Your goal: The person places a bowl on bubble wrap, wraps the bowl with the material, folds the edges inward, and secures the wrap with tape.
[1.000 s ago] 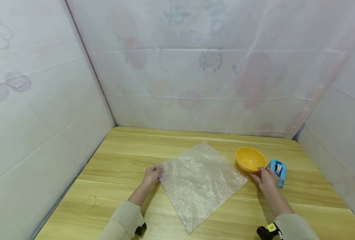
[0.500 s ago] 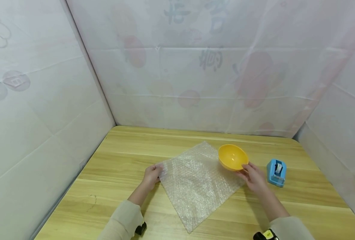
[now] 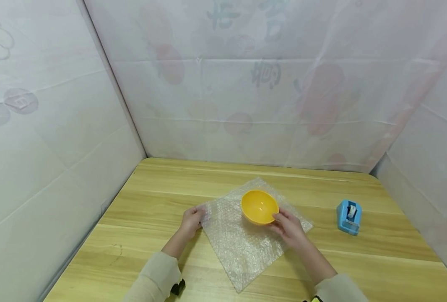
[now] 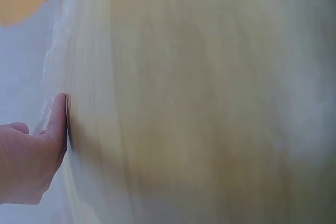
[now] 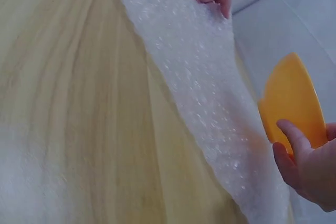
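Note:
A sheet of clear bubble wrap (image 3: 242, 251) lies on the wooden table, turned so its corners point front, back and sideways. My left hand (image 3: 191, 220) pinches its left corner between thumb and fingers; the right wrist view shows the same grip on the wrap (image 5: 184, 51). Over the middle of the sheet, my right hand (image 3: 289, 226) holds a yellow bowl (image 3: 259, 206) by its right side, thumb near the rim. The bowl faces up, tilted a little toward me. In the right wrist view, the bowl (image 5: 296, 103) appears side-on, raised above the wrap.
A blue tape dispenser (image 3: 349, 217) stands on the table (image 3: 389, 251) to the right of the wrap. Pale printed cloth walls (image 3: 261, 142) enclose the table at the back and on both sides.
My right hand has carried the bowl leftward, from beside the tape dispenser to above the middle of the bubble wrap. The left hand has stayed at its corner.

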`<state>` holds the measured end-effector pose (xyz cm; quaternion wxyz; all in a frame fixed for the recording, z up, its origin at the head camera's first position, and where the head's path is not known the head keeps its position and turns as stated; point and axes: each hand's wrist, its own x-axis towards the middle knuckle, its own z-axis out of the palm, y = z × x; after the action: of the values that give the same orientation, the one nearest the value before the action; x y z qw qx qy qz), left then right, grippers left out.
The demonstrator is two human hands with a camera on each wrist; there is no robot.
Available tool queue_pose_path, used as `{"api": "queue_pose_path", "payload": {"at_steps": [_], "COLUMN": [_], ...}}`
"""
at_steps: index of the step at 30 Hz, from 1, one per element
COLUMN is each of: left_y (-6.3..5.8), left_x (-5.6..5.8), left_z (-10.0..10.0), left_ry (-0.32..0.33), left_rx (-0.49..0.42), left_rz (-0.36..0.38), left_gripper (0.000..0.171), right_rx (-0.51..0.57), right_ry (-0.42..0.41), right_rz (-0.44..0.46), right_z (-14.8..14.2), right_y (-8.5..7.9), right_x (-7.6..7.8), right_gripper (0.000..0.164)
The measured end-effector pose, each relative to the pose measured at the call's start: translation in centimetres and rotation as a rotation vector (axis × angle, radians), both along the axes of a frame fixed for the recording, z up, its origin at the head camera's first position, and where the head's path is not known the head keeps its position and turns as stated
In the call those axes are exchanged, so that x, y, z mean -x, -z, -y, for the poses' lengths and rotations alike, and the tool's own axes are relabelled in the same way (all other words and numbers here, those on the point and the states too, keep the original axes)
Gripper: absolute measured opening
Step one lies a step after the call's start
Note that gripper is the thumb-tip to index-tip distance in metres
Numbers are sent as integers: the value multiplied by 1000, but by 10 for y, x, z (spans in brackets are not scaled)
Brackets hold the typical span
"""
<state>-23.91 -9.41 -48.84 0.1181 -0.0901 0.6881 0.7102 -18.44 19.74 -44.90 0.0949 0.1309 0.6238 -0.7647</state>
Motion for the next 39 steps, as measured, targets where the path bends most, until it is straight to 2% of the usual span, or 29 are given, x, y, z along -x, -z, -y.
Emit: {"api": "queue_pose_path", "payload": {"at_steps": [18,24,29,33,39], "left_y": [-2,-6,-16,-27,-46], "left_x": [0,2,1,0,-3], "left_z": [-1,-3,-5,-11,-28], "left_ry": [16,-5,-1,-2,-28], "left_rx": [-6,-8,-3,48,109], "left_rz": [-20,-16,-27,-79,-118], "left_gripper": [42,42,40,38,34], "right_rx": [-56,-62,-51,-43,-53], "right_ry": [25,33,45,56,75], "right_rz": [-6,9,24,30,39], "right_z": [17,16,16,17,17], "right_y": [19,22,23,23,24], "right_x": [6,4,3,3,2], "right_gripper": [51,52,53,55,54]}}
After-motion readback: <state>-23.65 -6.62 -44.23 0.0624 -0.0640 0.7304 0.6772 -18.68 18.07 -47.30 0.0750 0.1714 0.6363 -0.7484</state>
